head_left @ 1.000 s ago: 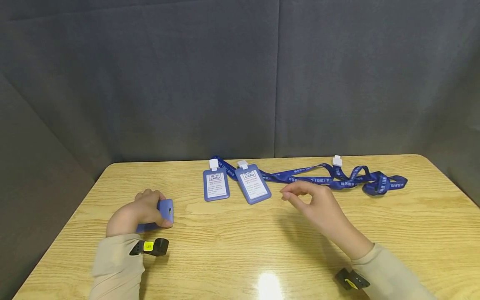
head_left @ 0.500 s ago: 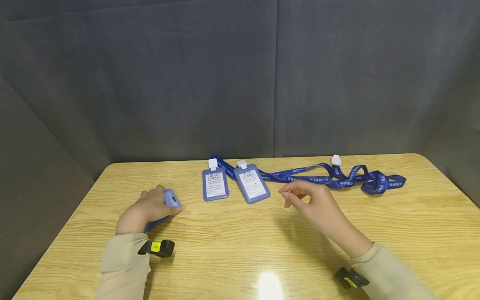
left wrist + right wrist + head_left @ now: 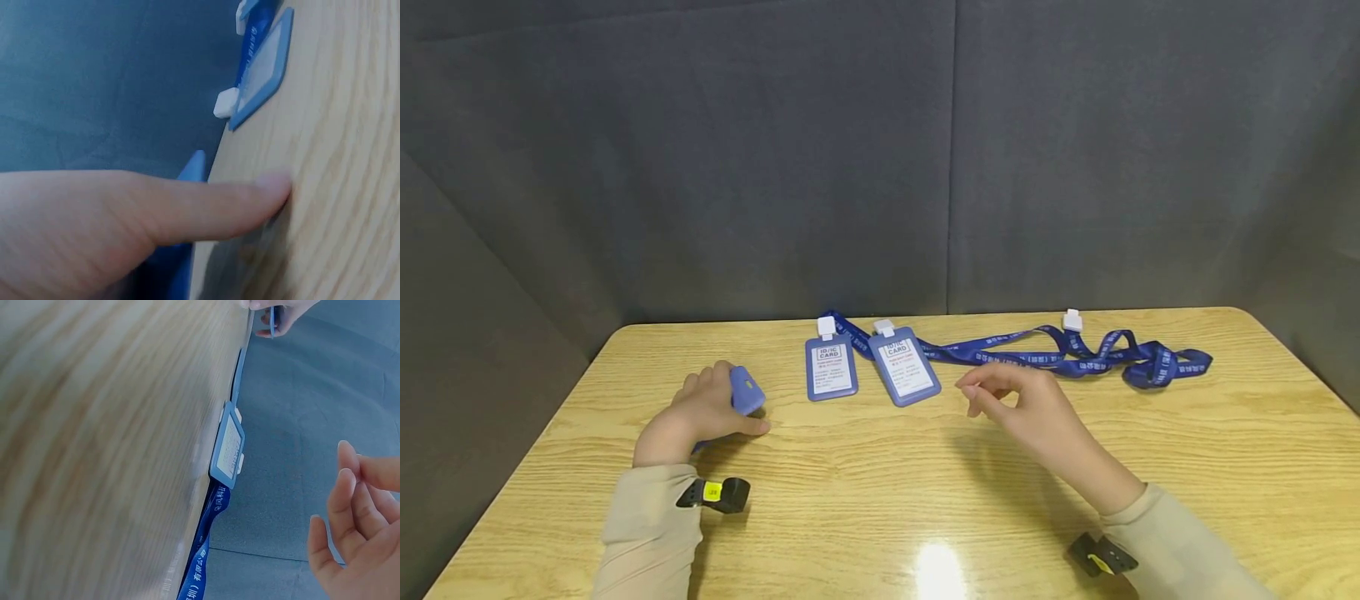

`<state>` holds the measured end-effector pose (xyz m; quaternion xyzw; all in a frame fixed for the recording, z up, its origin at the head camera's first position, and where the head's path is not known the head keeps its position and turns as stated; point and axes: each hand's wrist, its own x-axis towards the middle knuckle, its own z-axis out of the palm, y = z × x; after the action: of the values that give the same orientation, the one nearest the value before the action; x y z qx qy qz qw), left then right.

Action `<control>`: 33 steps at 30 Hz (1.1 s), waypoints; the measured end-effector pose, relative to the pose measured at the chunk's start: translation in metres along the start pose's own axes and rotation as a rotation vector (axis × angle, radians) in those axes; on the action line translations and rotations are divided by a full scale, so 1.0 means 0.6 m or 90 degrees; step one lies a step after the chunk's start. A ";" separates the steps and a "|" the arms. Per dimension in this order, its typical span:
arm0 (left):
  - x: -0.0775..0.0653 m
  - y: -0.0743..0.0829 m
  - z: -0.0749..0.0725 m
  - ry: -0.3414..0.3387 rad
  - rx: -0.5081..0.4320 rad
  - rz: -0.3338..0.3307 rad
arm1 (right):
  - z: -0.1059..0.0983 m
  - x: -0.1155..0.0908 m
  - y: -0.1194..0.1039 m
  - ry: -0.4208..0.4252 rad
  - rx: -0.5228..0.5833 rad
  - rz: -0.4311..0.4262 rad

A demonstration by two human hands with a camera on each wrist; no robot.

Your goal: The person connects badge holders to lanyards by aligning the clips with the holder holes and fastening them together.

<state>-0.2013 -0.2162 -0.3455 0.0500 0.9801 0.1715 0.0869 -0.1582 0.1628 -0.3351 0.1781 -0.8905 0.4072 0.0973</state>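
On the left of the table, my left hand point(image 3: 703, 412) holds a plain blue card holder point(image 3: 747, 390) tilted up on edge, its slotted end showing past the fingers. The thumb point(image 3: 212, 209) stretches out straight beside the holder in the left wrist view, its tip low by the wood. Much of this holder is hidden behind the hand. My right hand point(image 3: 1030, 408) hovers over the table with loosely bent fingers and nothing in them, thumb and forefinger tips together. Nearest to it lies a blue ID card holder point(image 3: 906, 367) with a white clip; a second ID card holder point(image 3: 832, 368) lies left of that one.
Dark blue lanyards point(image 3: 1037, 360) with white lettering run along the back of the table and bunch up at the right. One white clip point(image 3: 1072, 321) sticks up there. A dark grey cloth point(image 3: 880, 167) hangs behind the wooden table point(image 3: 850, 500).
My left hand has shifted slightly right and away from me, tipping the blue card holder up on edge. Its thumb has straightened away from the holder's end. The right hand has hardly moved.
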 end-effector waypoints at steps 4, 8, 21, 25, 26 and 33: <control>0.002 0.008 -0.004 0.024 0.000 0.011 | 0.001 -0.001 0.001 -0.003 -0.004 -0.003; 0.000 0.023 -0.010 -0.008 -0.006 0.003 | 0.000 -0.001 0.001 -0.005 -0.004 0.000; -0.011 0.067 -0.027 -0.038 -0.025 0.042 | 0.001 0.000 0.003 -0.011 -0.013 -0.008; -0.010 0.075 -0.027 0.039 -0.002 0.084 | 0.001 0.000 0.003 -0.014 -0.012 -0.006; -0.009 0.076 -0.027 0.063 0.000 0.099 | 0.000 0.001 0.003 -0.014 -0.013 -0.006; -0.001 0.084 -0.026 0.169 0.025 0.158 | -0.009 0.005 0.008 -0.019 -0.045 -0.017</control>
<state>-0.2005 -0.1742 -0.3134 0.1491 0.9724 0.1670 -0.0657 -0.1629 0.1687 -0.3338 0.1921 -0.9033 0.3715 0.0958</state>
